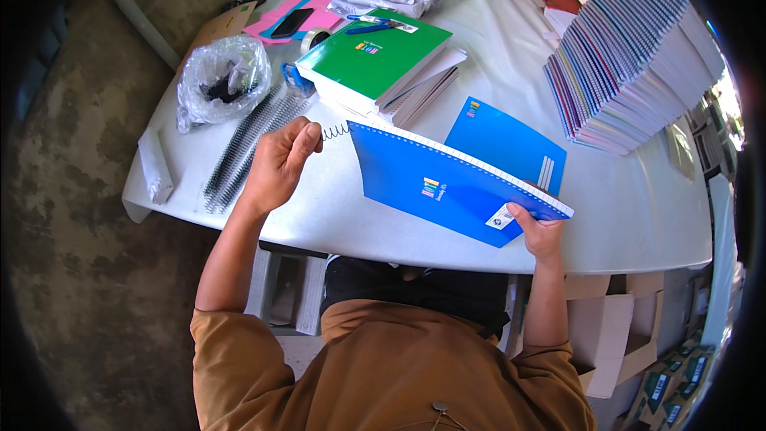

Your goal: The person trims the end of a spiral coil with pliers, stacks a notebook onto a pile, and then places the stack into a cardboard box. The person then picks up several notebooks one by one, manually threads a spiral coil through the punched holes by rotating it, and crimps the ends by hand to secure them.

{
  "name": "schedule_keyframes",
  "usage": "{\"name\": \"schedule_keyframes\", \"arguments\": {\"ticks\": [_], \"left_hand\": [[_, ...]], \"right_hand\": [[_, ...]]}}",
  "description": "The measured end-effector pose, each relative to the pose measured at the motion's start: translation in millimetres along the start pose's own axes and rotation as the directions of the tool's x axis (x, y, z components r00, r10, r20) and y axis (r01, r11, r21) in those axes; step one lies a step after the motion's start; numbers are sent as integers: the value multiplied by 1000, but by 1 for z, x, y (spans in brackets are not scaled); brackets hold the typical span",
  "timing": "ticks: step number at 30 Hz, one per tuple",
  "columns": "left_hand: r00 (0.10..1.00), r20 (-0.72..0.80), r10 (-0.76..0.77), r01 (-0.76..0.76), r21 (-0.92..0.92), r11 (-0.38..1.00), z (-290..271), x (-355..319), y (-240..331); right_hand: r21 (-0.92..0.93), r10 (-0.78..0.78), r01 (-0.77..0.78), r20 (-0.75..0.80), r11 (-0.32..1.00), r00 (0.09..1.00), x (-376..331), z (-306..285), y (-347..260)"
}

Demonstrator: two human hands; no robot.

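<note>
A tall slanted stack of spiral-bound notebooks (634, 56) stands right of the green-covered notebook pile (375, 60); a crumpled clear plastic bag (222, 80) lies left of it.

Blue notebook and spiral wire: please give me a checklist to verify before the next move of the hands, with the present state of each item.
1. Right hand grips the blue notebook at its lower corner: ok.
2. Left hand pinches the end of the spiral wire: ok.
3. Wire lies along the punched edge: ok.
4. Wire reaches the far end of the edge: cannot tell.
5. Notebook is lifted off the white table: ok.
6. Loose blue cover lies flat behind, apart from the wire: ok.
</note>
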State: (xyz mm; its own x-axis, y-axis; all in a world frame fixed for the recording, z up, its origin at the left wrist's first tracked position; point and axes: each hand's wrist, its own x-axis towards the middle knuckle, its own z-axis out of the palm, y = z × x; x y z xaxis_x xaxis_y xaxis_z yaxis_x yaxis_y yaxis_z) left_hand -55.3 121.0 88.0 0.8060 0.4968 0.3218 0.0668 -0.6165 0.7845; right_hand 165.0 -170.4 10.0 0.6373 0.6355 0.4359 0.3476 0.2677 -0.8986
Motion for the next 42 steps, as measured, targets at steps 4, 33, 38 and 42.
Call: {"name": "schedule_keyframes", "arguments": {"ticks": [4, 33, 38, 42], "left_hand": [[994, -63, -86, 86, -11, 996, 3, 2, 2], [824, 483, 297, -548, 548, 632, -10, 34, 86], [897, 321, 305, -436, 758, 485, 8, 28, 94], [884, 379, 275, -468, 715, 520, -5, 26, 85]], "right_hand": [[-45, -27, 29, 46, 999, 999, -1, -4, -1], [-108, -156, 184, 222, 977, 962, 0, 1, -9], [-110, -188, 221, 255, 969, 949, -1, -1, -5], [-60, -181, 202, 251, 977, 951, -2, -2, 1]]}}
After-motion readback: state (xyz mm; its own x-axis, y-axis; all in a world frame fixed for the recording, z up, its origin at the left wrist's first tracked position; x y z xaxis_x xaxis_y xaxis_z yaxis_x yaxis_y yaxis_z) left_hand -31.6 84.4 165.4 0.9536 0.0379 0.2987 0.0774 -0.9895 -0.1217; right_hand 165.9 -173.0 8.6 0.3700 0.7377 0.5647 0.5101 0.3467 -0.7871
